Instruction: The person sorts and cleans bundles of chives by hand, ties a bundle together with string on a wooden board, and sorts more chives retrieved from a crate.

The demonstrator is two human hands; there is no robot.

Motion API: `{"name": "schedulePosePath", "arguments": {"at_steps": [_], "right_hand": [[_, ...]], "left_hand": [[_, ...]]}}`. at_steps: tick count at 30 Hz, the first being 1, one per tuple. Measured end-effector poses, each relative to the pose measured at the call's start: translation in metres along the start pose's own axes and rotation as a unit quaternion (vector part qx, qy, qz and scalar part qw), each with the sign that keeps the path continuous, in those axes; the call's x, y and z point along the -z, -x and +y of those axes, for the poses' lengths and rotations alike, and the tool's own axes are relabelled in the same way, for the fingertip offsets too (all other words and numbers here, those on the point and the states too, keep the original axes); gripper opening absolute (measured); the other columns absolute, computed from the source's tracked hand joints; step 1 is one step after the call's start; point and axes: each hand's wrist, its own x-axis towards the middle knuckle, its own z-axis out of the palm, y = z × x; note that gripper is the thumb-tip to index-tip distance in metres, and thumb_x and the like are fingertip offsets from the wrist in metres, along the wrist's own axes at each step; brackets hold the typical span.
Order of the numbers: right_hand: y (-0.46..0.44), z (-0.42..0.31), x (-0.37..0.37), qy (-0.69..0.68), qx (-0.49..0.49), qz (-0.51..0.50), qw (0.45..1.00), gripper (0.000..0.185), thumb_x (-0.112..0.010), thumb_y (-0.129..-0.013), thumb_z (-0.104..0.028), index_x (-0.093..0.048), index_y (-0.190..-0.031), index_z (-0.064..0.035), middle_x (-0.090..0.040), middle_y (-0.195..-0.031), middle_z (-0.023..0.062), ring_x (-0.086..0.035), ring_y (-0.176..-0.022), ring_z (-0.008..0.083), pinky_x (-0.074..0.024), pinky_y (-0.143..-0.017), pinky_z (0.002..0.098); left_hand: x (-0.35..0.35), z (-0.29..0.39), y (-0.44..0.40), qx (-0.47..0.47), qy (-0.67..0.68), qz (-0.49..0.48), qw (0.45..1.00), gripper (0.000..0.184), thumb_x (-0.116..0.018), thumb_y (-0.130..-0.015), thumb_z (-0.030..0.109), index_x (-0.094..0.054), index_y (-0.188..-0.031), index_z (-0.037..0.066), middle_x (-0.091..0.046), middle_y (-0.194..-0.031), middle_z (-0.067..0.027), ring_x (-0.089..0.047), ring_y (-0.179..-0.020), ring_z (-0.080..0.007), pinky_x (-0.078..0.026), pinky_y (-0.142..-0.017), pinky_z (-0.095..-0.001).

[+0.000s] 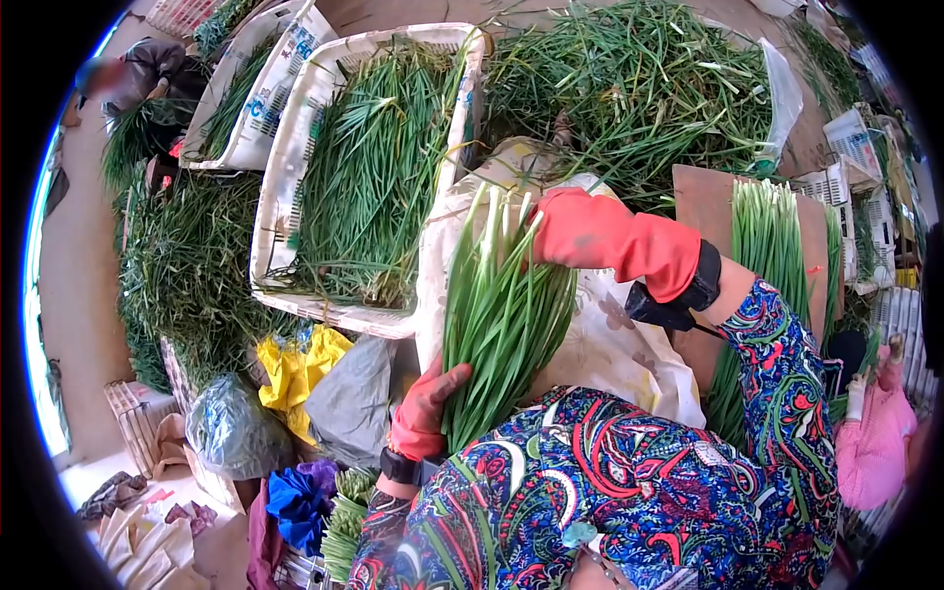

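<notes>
A thick bunch of chives (497, 334) lies across in front of my chest, pale stem ends up and green leaves down towards me. My right hand (575, 231), in a red rubber glove, is closed around the bunch near the stem ends; its fingertips are partly hidden. Lower down, my left hand (423, 408), gloved in red as well, grips the leaves from the left side with the thumb laid over them. Behind the bunch is a pale patterned cloth (619, 339). A white plastic crate (265, 236) of loose chives stands just beyond, to the left.
Loose chives (629, 88) are heaped at the back. At right, a brown board (698, 202) carries neat chives (762, 231). Yellow (300, 369) and grey plastic bags (349, 393) lie left. Other people are at work: a pink sleeve (875, 447) right, a person (147, 74) far left.
</notes>
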Motion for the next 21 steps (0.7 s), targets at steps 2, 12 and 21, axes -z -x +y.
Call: {"name": "schedulePosePath", "arguments": {"at_steps": [2,12,21], "right_hand": [[-0.007,0.010,-0.008,-0.029,0.031,0.000,0.999,0.034,-0.050,-0.077,-0.036,-0.066,-0.087,-0.0085,-0.063,-0.088,0.0127,-0.059,-0.083,0.0257,-0.0442,-0.075,0.0330],[0.042,0.192,0.131,-0.665,0.016,0.341,0.664,0.030,-0.054,-0.081,-0.040,-0.051,-0.069,-0.0130,-0.044,-0.058,-0.0018,-0.044,-0.052,0.0157,-0.0399,-0.053,0.0273],[0.012,0.066,-0.107,-0.880,0.131,-0.138,0.436,0.080,-0.050,-0.074,-0.065,-0.031,-0.133,-0.0134,-0.047,-0.122,0.0078,-0.047,-0.109,0.0254,-0.0338,-0.097,0.0442]], "left_hand": [[-0.002,0.000,0.001,-0.001,0.031,-0.007,1.000,0.058,-0.058,-0.081,0.023,-0.034,-0.131,0.005,-0.050,-0.119,-0.0082,-0.051,-0.103,-0.0185,-0.041,-0.089,-0.0303],[0.044,-0.040,-0.013,0.065,0.231,0.009,0.971,0.046,-0.063,-0.077,0.032,-0.055,-0.109,0.000,-0.062,-0.093,-0.0123,-0.061,-0.082,-0.0246,-0.049,-0.078,-0.0381],[0.016,-0.007,-0.008,0.049,0.172,-0.022,0.984,0.051,-0.057,-0.081,0.024,-0.040,-0.125,0.004,-0.055,-0.112,-0.0096,-0.056,-0.096,-0.0206,-0.045,-0.084,-0.0329]]}}
